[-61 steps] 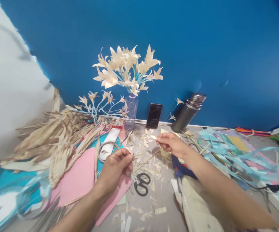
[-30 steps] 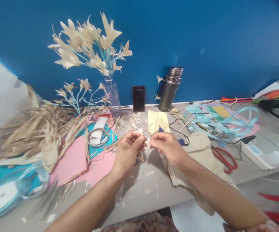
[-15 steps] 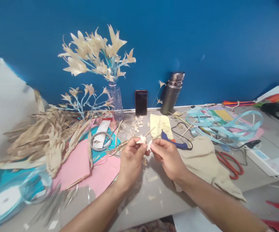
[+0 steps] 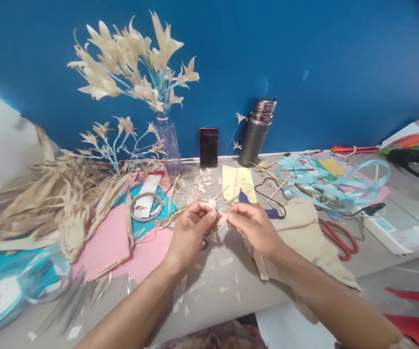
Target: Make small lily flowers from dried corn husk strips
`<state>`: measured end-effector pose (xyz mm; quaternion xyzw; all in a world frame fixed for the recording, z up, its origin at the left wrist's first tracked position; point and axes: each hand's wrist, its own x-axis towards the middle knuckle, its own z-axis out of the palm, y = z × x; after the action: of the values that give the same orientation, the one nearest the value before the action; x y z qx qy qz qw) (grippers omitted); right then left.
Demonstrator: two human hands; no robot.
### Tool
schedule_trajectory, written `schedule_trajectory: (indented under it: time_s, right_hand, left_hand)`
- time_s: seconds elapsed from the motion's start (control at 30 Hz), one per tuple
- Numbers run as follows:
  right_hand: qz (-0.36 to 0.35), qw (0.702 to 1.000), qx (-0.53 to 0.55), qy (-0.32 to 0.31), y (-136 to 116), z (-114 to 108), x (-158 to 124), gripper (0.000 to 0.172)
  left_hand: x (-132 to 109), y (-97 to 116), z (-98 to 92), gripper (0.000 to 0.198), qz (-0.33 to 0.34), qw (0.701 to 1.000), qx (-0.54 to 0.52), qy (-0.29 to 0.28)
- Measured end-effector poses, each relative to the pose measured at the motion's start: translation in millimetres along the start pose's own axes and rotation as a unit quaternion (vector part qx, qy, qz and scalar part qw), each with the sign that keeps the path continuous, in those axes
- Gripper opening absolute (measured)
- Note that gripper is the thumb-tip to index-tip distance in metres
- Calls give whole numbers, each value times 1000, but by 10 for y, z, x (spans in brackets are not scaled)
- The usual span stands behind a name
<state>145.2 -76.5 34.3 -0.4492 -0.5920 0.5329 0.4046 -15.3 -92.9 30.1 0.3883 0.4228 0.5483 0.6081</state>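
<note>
Right at the centre of my feed, a small, pale cream, papery flower head (image 4: 212, 202) sits between the left thumb and fingers, partly hidden by them, and its petals no longer show as the clear star of half a second ago. The left hand (image 4: 196, 225) is closed in a pinch on it, and a thin straw-coloured stick (image 4: 223, 191) slants up beyond; whether the two join I can't tell from here. And the right hand (image 4: 253, 225) has a small flat cream piece (image 4: 223, 220) nipped at its fingertips, very close to the left thumb; contact with the flower head I can't make out. Two seconds ago these hands were well apart, the right one over the scatter of loose cream petals (image 4: 202, 180); now they meet, so I judge the work has gone from picking up to close handling. Just outside, my view has shifted and the right hand covers more of the dark blue glue gun (image 4: 273, 213), which lies beside the yellow paper sheet (image 4: 233, 179). Farther out, the clear bottle (image 4: 168, 145) stands upright with its cream-petalled bouquet (image 4: 132, 58).
</note>
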Motion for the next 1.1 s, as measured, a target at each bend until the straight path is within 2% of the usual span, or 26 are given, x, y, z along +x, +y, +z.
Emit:
schedule_trajectory:
  time_s: [0.07,0.13,0.33,0.47,0.6,0.73,0.83,1.1]
  right_hand:
    - [-32,997,-71,-3,-30,-15,-17,21]
    - [-44,995,-93,7,-50,-10,-21,20]
    - [-55,996,-47,59,-11,63,-18,19]
    - [-31,999,12,37,23,78,-40,15]
    - [0,997,71,-20,20,67,-49,13]
    - [-11,996,79,33,26,99,-36,14]
    - [-4,995,90,51,54,145,-43,17]
    - [40,991,121,-43,21,126,-88,29]
  left_hand:
    - [-18,10,7,20,4,999,51,10]
    - [-40,18,29,19,6,997,80,20]
    - [-97,-20,98,18,28,995,76,62]
    - [-117,-60,104,23,19,995,57,79]
    - [-109,-65,90,24,17,997,46,57]
    - [-104,-89,85,22,42,999,-15,25]
    - [-112,-116,86,21,44,998,-18,30]
    - [-94,-90,57,30,18,999,-25,27]
